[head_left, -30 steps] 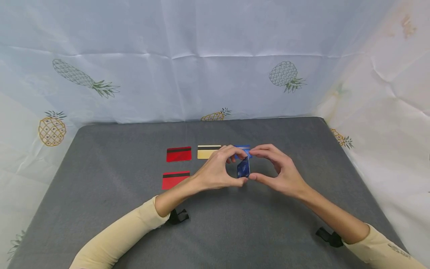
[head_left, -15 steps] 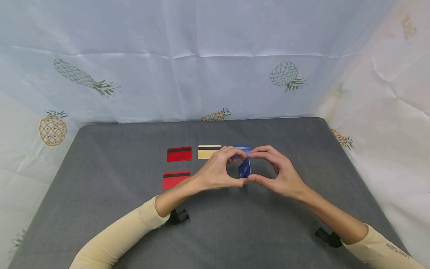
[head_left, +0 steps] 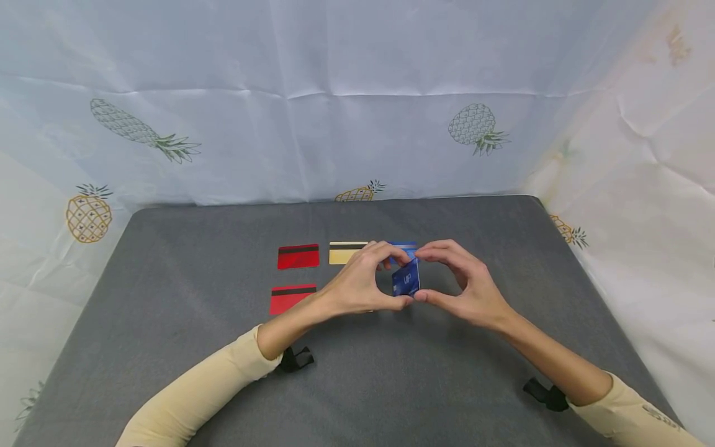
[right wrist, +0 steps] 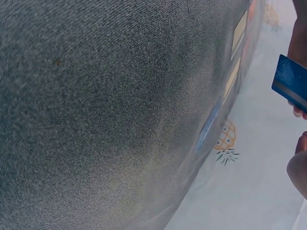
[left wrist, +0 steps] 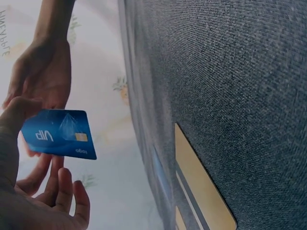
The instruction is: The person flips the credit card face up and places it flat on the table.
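Note:
A blue bank-style card (head_left: 406,279) with "VIP" on its face is held up on edge over the table, between both hands. My left hand (head_left: 360,280) pinches it by the left side, thumb below and finger above. On the opposite side, my right hand (head_left: 468,287) grips its edge between thumb and fingertips. In the left wrist view the card (left wrist: 60,134) shows a chip and "logo", with the lettering upside down. The right wrist view catches the back of the card (right wrist: 291,79), with a stripe, cut off by the frame.
On the grey table (head_left: 223,366) lie a dark red card (head_left: 298,257), a lighter red card (head_left: 289,300), a yellow card (head_left: 345,253) and a partly hidden blue card (head_left: 410,247). A second yellow card appears in the right wrist view. Pineapple-print cloth (head_left: 313,143) surrounds the table.
The held card first turned more edge-on, then swung back so its "VIP" face shows more to the head camera. Both arms have stayed nearly in place.

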The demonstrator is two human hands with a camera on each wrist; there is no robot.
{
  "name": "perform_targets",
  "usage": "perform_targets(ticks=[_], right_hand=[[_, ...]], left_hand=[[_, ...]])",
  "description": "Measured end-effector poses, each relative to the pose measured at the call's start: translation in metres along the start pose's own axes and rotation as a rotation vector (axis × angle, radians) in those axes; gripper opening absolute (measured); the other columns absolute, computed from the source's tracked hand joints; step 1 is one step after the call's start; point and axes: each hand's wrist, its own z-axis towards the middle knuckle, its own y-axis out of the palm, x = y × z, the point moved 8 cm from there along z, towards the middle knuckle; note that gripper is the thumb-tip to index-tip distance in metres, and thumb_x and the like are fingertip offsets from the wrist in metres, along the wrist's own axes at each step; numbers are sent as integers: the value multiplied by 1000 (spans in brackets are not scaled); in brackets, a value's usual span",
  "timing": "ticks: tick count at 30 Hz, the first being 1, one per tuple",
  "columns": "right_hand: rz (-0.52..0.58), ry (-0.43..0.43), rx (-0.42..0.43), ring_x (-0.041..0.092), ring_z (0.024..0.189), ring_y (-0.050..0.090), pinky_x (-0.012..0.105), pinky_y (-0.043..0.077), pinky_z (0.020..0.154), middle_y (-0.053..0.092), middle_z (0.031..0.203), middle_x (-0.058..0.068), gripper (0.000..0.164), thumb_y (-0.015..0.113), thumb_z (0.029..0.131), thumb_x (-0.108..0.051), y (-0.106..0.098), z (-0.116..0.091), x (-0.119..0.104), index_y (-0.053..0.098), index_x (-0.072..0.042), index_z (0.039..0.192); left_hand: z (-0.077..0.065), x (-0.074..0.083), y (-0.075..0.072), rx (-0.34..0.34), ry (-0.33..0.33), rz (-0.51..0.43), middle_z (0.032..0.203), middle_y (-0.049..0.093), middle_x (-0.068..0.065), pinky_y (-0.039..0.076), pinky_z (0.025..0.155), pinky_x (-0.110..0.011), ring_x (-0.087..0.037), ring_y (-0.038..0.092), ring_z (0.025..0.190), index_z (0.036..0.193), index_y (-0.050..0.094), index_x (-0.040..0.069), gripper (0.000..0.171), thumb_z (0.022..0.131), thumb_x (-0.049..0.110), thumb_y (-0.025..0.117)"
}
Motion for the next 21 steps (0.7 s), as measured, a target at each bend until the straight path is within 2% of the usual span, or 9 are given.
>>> perform_targets(ticks=[5, 13, 21], right_hand=[[4, 7, -10, 8, 136, 59, 19, 46, 120, 62, 138, 15, 68, 89, 76, 13, 2, 0, 2, 66, 3, 139], [-8, 16, 1, 7, 135, 59, 18, 46, 119, 63, 136, 14, 62, 87, 80, 13, 2, -1, 2, 67, 1, 137], [-12, -10, 15, 7, 133, 60, 18, 46, 118, 63, 135, 15, 63, 88, 80, 13, 0, -1, 0, 68, -3, 138]], left_hand=[[-1, 1, -1, 0, -5, 9, 124, 70, -5, 56, 94, -39, -27, 62, 106, 129, 68, 11, 55, 82, 27, 91], [-1, -3, 1, -2, -9, 3, 126, 71, -6, 57, 98, -50, -23, 61, 110, 131, 67, 10, 57, 83, 29, 92], [-2, -5, 1, -4, -4, 21, 126, 71, -6, 55, 97, -51, -27, 61, 111, 130, 66, 10, 57, 82, 28, 92]])
